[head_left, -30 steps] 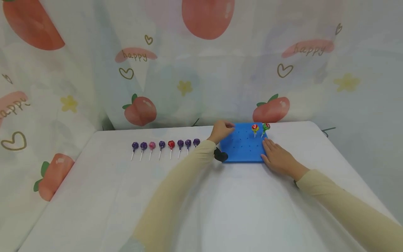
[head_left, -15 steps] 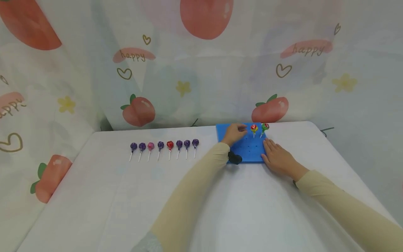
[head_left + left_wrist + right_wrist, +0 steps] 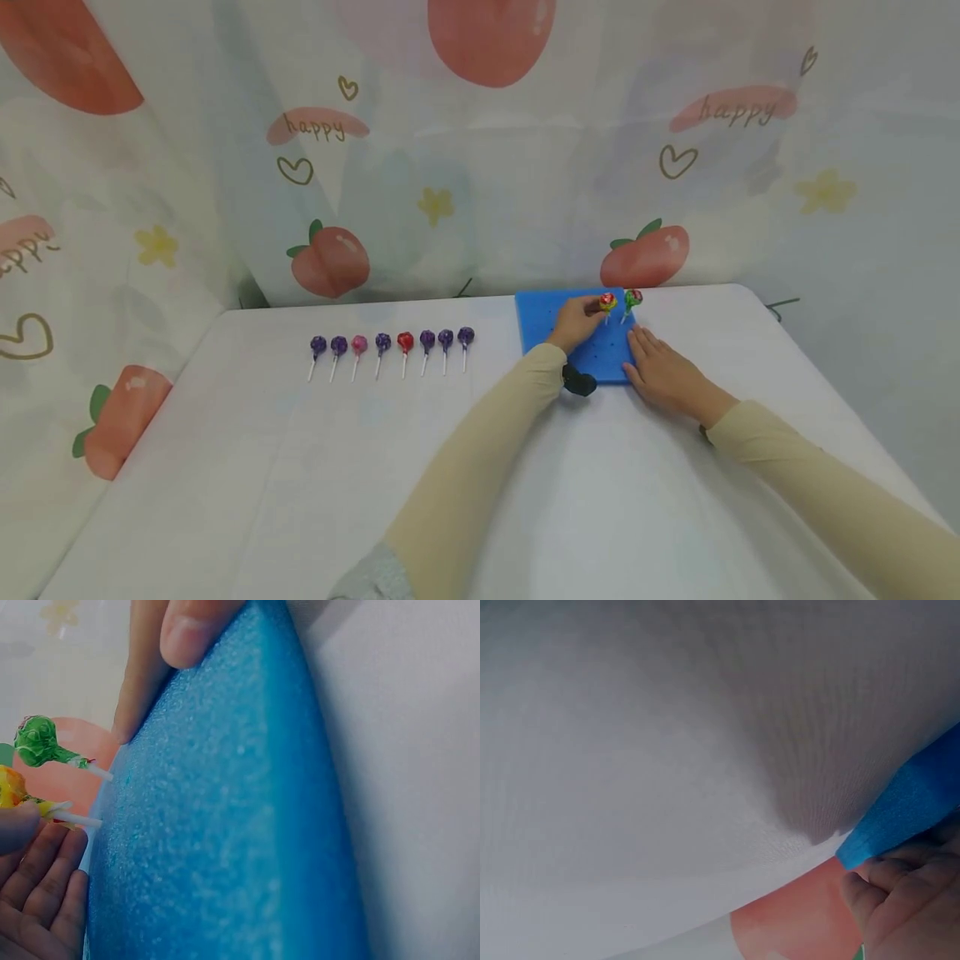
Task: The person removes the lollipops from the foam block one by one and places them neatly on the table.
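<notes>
A blue foam board [image 3: 536, 312] with small holes lies on the table, two lollipops standing in it near its far right corner. My left hand [image 3: 576, 322] is over the board, thumb and fingers pinching the yellow-and-red lollipop [image 3: 607, 302] at its wrapped head. In the left wrist view the thumb overlaps the yellow wrapper [image 3: 10, 787], and the white stick meets the foam. Just beyond stands the green lollipop [image 3: 633, 297], tilted, untouched. My right hand [image 3: 667, 375] lies flat with straight fingers along the board's right edge; in the right wrist view its fingers rest against the foam.
Left of the board, a row of lollipops lies on the white tablecloth: several purple ones [image 3: 427, 338], a pink one [image 3: 359, 344] and a red one [image 3: 406, 341]. A fruit-printed curtain [image 3: 480, 183] hangs behind the table.
My left hand has moved right across the board from its left side to the yellow-and-red lollipop and now pinches it. My right hand has stayed at the board's right edge.
</notes>
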Demonstrator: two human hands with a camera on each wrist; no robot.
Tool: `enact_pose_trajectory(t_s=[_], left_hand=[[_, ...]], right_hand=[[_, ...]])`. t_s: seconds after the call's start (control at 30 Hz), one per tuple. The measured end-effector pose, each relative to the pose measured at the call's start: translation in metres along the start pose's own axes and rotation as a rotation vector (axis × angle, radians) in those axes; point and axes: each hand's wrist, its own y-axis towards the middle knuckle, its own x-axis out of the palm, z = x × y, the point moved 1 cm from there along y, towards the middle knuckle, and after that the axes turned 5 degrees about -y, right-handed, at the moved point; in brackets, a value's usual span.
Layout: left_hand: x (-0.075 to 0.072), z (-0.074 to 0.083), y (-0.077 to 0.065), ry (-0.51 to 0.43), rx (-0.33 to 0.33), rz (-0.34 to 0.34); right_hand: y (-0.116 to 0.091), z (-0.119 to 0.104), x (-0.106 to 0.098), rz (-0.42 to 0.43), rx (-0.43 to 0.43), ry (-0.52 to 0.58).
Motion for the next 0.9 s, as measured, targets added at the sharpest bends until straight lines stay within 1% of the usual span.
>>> enact_pose_trajectory(t_s=[0.1, 0.23, 0.4, 0.53, 0.7, 0.9], left_hand=[[0.0023, 0.0004, 0.0006, 0.005, -0.009, 0.007], [0.0030, -0.0002, 0.0013, 0.025, -0.005, 0.009], [0.0025, -0.0003, -0.0002, 0.094, 0.046, 0.004], [0.0026, 0.0002, -0.0019, 0.136, 0.065, 0.016], [0.0019, 0.0021, -0.0051, 0.113, 0.062, 0.041], [0.0011, 0.0013, -0.0077, 0.000, 0.062, 0.086]], right_hand=[[0.0001, -0.0006, -0.0013, 0.004, -0.005, 0.006], [0.0005, -0.0007, -0.0008, 0.006, -0.003, 0.008], [0.0011, 0.0001, 0.0013, 0.009, -0.003, 0.008], [0.0010, -0.0010, 0.0011, 0.017, -0.009, 0.012], [0.0009, -0.0015, 0.0023, 0.024, -0.015, -0.006], [0.0013, 0.0005, 0.0040, 0.031, -0.019, -0.017]])
